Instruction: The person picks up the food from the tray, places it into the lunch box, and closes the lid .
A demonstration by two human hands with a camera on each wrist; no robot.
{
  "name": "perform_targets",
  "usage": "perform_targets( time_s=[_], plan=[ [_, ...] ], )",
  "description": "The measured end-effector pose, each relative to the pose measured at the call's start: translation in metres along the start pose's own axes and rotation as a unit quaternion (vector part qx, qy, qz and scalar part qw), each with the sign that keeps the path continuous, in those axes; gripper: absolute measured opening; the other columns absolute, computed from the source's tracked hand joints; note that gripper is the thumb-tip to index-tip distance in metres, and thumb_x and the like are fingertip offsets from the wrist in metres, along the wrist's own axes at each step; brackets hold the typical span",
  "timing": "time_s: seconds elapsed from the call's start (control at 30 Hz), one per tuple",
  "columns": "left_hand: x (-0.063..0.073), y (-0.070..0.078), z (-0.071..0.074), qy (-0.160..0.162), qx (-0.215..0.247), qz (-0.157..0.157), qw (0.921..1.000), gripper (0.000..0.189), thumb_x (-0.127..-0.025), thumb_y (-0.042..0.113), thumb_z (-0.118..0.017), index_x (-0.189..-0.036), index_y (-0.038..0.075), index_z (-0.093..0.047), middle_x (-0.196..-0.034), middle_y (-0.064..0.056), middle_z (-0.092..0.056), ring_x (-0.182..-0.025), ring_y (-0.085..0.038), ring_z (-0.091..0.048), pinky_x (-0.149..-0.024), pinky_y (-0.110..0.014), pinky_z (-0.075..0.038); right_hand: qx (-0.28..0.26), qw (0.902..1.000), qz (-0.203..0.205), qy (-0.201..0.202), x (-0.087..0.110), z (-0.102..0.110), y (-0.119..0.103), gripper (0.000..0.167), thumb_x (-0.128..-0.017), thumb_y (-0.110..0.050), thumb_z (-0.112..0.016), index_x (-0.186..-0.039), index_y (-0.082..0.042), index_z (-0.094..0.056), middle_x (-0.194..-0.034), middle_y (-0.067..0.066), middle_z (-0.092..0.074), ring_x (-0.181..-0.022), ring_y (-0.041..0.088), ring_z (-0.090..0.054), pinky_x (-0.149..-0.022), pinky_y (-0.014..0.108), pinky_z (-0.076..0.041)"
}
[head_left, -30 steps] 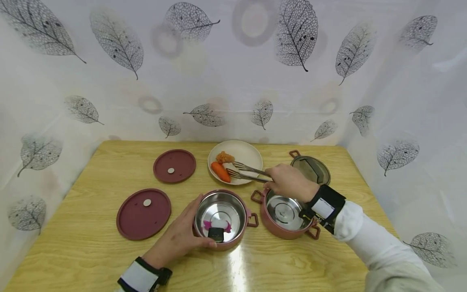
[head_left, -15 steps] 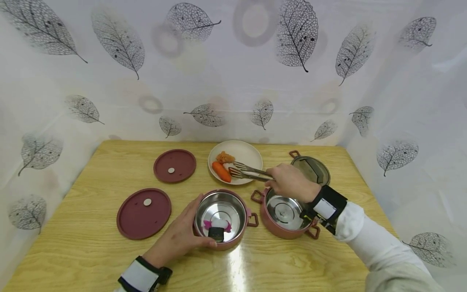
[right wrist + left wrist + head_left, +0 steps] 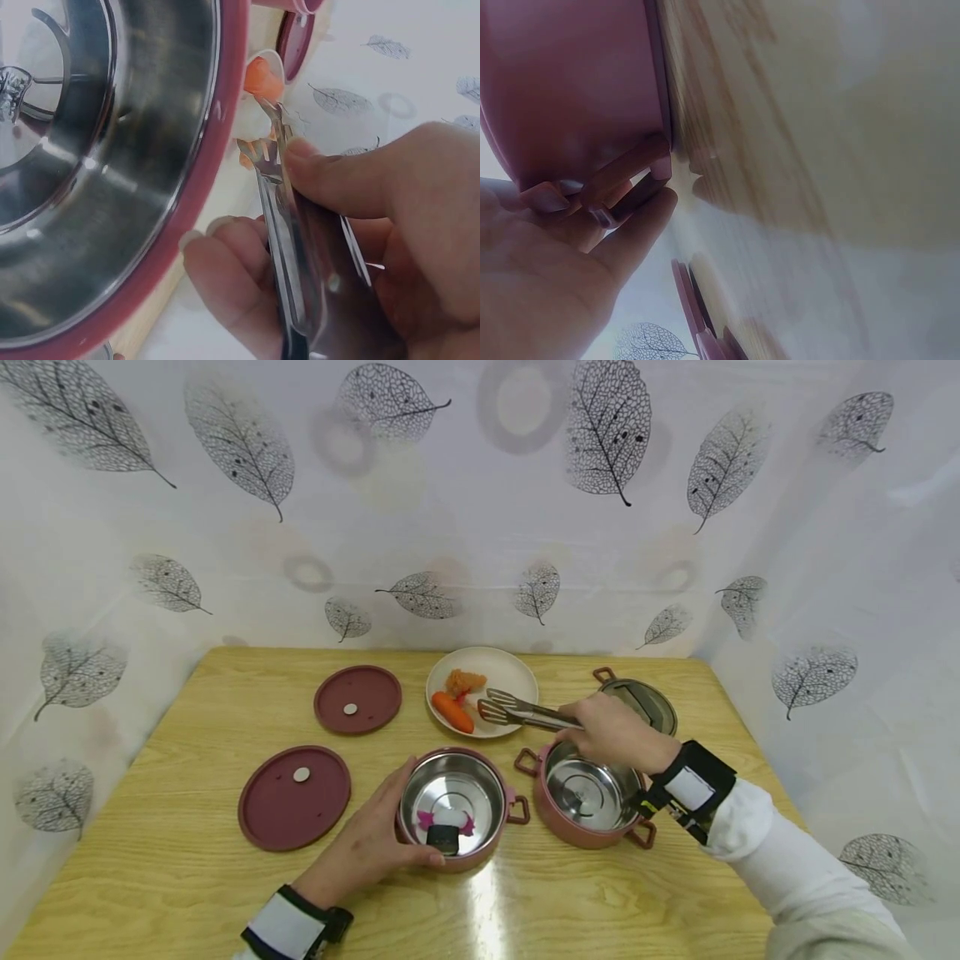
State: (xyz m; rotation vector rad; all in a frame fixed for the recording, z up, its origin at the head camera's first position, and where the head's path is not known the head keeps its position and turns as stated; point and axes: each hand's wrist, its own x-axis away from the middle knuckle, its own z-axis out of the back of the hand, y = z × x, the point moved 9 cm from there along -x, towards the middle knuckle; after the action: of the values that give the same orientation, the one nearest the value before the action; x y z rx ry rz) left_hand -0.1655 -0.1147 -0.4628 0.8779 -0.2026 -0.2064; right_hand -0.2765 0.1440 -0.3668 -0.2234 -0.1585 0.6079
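Observation:
My left hand (image 3: 369, 835) grips the left pink pot (image 3: 491, 852), thumb on the near rim. In the left wrist view its fingers curl at the pot's side handle (image 3: 622, 184). Inside the pot lie a black block (image 3: 442, 839), a white piece (image 3: 450, 817) and magenta bits. My right hand (image 3: 615, 731) holds metal tongs (image 3: 536, 716) over the right side of the cream plate (image 3: 517, 672). The tong tips are close together, with a little red between them; I cannot tell if they hold anything. An orange carrot-shaped piece (image 3: 452, 713) and a fried-looking piece (image 3: 465, 681) lie on the plate.
A second pink pot (image 3: 577, 835) with a steel inside stands under my right forearm. Behind it lies a glass lid (image 3: 648, 702). Two maroon discs (image 3: 292, 810), each with a pale round spot, lie on the left. A leaf-patterned curtain (image 3: 450, 510) encloses the table.
The tongs have closed and drawn back to the right with my right hand. A red bit now shows beside the carrot-shaped piece. My left hand and its pot stay put.

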Motion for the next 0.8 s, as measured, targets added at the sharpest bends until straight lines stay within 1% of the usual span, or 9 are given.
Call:
perform_targets(
  time_s=[0.1,0.2,0.33,0.4,0.53,0.6,0.67,0.73,0.8],
  plan=[
    [0.000,0.000,0.000,-0.002,0.000,0.005,1.0000,0.129,-0.061,0.060,-0.087,-0.160,0.021,-0.014,-0.163,-0.009,-0.025,-0.148,-0.031,-0.029,-0.114,-0.059,-0.033,-0.007,1.0000,-0.002,0.001,0.004,0.005,0.002,0.021,-0.096,-0.024,-0.066,-0.107,-0.007,-0.071,-0.068,-0.001,-0.062,-0.049,0.006,-0.048,-0.050,0.023,-0.037],
    [0.000,0.000,0.001,-0.001,-0.006,0.004,1.0000,0.129,-0.061,0.060,-0.087,-0.160,0.020,-0.014,-0.163,-0.010,-0.025,-0.148,-0.032,-0.029,-0.114,-0.060,-0.034,-0.004,0.9999,-0.001,0.009,0.007,0.013,0.002,0.032,-0.096,-0.023,-0.066,-0.120,-0.001,-0.067,-0.069,0.001,-0.065,-0.049,0.006,-0.049,-0.051,0.024,-0.038],
    [0.000,0.001,0.001,-0.001,-0.010,0.000,0.9999,0.129,-0.062,0.060,-0.087,-0.160,0.018,-0.014,-0.163,-0.011,-0.025,-0.148,-0.033,-0.029,-0.113,-0.060,-0.034,0.005,0.9996,0.007,0.026,0.012,0.023,0.000,0.037,-0.096,-0.022,-0.066,-0.124,0.001,-0.065,-0.069,0.000,-0.064,-0.049,0.005,-0.047,-0.053,0.024,-0.038],
    [0.000,0.000,0.000,-0.001,-0.009,0.001,1.0000,0.130,-0.061,0.060,-0.087,-0.160,0.019,-0.014,-0.163,-0.010,-0.025,-0.148,-0.032,-0.030,-0.113,-0.059,-0.034,0.010,0.9993,0.012,0.033,0.015,0.028,-0.002,0.032,-0.096,-0.023,-0.066,-0.119,-0.002,-0.067,-0.065,-0.002,-0.059,-0.049,0.006,-0.045,-0.053,0.025,-0.038],
    [0.000,-0.001,-0.001,-0.002,-0.006,0.005,1.0000,0.130,-0.060,0.061,-0.087,-0.160,0.021,-0.014,-0.163,-0.008,-0.025,-0.148,-0.030,-0.029,-0.114,-0.058,-0.035,0.018,0.9975,0.036,0.058,0.021,0.042,-0.012,0.010,-0.094,-0.022,-0.069,-0.097,-0.012,-0.067,-0.061,-0.005,-0.049,-0.051,0.006,-0.042,-0.052,0.025,-0.037],
    [-0.001,0.000,-0.001,-0.002,-0.006,0.006,1.0000,0.130,-0.060,0.061,-0.087,-0.160,0.022,-0.014,-0.163,-0.007,-0.025,-0.148,-0.029,-0.030,-0.114,-0.058,-0.035,0.023,0.9960,0.053,0.068,0.025,0.049,-0.019,0.010,-0.093,-0.022,-0.069,-0.091,-0.015,-0.063,-0.062,-0.007,-0.047,-0.053,0.005,-0.041,-0.053,0.024,-0.036],
    [-0.001,0.000,-0.001,-0.001,-0.009,0.007,0.9999,0.130,-0.060,0.061,-0.087,-0.160,0.022,-0.014,-0.163,-0.007,-0.025,-0.148,-0.029,-0.030,-0.113,-0.058,-0.035,0.029,0.9938,0.075,0.077,0.030,0.056,-0.026,0.011,-0.093,-0.023,-0.070,-0.089,-0.016,-0.062,-0.063,-0.007,-0.048,-0.055,0.005,-0.041,-0.055,0.024,-0.037],
    [-0.001,0.000,0.000,-0.001,-0.012,0.005,0.9999,0.129,-0.061,0.061,-0.086,-0.160,0.021,-0.014,-0.163,-0.009,-0.026,-0.147,-0.030,-0.031,-0.113,-0.058,-0.036,0.033,0.9915,0.097,0.080,0.035,0.061,-0.032,0.011,-0.092,-0.023,-0.070,-0.094,-0.014,-0.065,-0.066,-0.007,-0.054,-0.057,0.005,-0.045,-0.057,0.025,-0.040],
    [-0.001,0.000,0.000,0.000,-0.012,0.004,0.9999,0.129,-0.061,0.061,-0.086,-0.160,0.021,-0.014,-0.163,-0.009,-0.026,-0.147,-0.031,-0.032,-0.112,-0.059,-0.036,0.041,0.9885,0.121,0.081,0.041,0.065,-0.038,0.017,-0.091,-0.024,-0.072,-0.101,-0.010,-0.070,-0.074,-0.006,-0.064,-0.062,0.006,-0.055,-0.060,0.027,-0.048]
  ],
)
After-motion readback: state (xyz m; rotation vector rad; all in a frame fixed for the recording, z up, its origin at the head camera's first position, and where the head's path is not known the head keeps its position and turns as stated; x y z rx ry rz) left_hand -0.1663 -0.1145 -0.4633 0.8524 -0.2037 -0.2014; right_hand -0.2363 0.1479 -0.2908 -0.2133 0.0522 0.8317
